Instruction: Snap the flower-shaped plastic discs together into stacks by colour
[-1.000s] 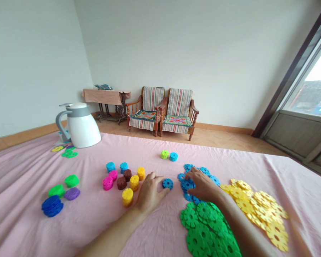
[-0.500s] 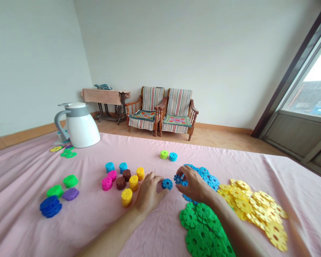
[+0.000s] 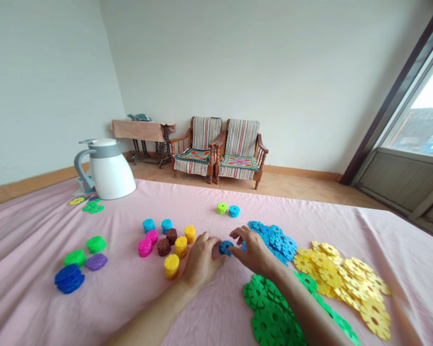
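Observation:
A small stack of blue snowflake discs [image 3: 225,247] sits on the pink cloth between my hands. My left hand [image 3: 203,257] rests at its left side, thumb and index finger apart and curved toward it; firm contact is not clear. From the right, my right hand [image 3: 251,249] reaches over with fingers spread, the thumb at the edge of the top disc. Part of another blue disc shows under the right fingers. Just beyond that hand lies a loose heap of blue discs [image 3: 276,240]. Green discs [image 3: 274,307] spread below my right forearm, which covers some of them.
Yellow discs [image 3: 337,274] lie in a heap at right. Yellow stacks [image 3: 171,266], brown stacks [image 3: 163,247] and pink stacks [image 3: 145,248] stand left of my left hand. Farther left are a dark blue stack [image 3: 69,278] and a white jug [image 3: 111,173]. Two chairs [image 3: 238,149] stand beyond.
My right hand has moved slightly left to the blue stack with a blue disc, and its fingers have spread at the stack. My left hand has stayed in place.

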A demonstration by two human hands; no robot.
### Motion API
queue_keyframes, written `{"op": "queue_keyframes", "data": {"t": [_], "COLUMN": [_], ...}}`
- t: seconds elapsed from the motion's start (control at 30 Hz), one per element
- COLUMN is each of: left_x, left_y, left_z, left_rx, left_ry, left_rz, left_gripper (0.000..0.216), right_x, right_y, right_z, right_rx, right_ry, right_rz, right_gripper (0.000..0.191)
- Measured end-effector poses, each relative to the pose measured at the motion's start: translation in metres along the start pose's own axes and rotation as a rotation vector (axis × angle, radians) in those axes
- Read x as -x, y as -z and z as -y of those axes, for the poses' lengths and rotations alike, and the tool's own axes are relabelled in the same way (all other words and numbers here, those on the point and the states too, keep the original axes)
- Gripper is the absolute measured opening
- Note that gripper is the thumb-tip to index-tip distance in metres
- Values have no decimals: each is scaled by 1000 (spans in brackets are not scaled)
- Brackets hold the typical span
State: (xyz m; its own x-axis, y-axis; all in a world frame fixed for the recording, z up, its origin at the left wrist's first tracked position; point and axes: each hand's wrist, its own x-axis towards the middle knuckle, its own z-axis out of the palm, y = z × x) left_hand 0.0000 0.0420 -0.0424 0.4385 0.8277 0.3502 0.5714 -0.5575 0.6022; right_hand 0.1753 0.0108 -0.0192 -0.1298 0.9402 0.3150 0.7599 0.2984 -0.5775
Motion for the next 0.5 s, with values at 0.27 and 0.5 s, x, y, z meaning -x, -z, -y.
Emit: {"op": "queue_keyframes", "data": {"t": [0.27, 0.5], "left_x": [1, 1], "left_y": [-1, -2], "left_z": [2, 1], "left_rx": [3, -9], "left_ry": [-27, -41], "left_rz": [-2, -12], "left_gripper": [33, 25], "right_x": [6, 13], "right_y": [46, 37], "right_z": [-22, -24], "right_rx": [268, 326], "right_ry": [-115, -82], "right_rz": [104, 256], "right_gripper": [21, 45]}}
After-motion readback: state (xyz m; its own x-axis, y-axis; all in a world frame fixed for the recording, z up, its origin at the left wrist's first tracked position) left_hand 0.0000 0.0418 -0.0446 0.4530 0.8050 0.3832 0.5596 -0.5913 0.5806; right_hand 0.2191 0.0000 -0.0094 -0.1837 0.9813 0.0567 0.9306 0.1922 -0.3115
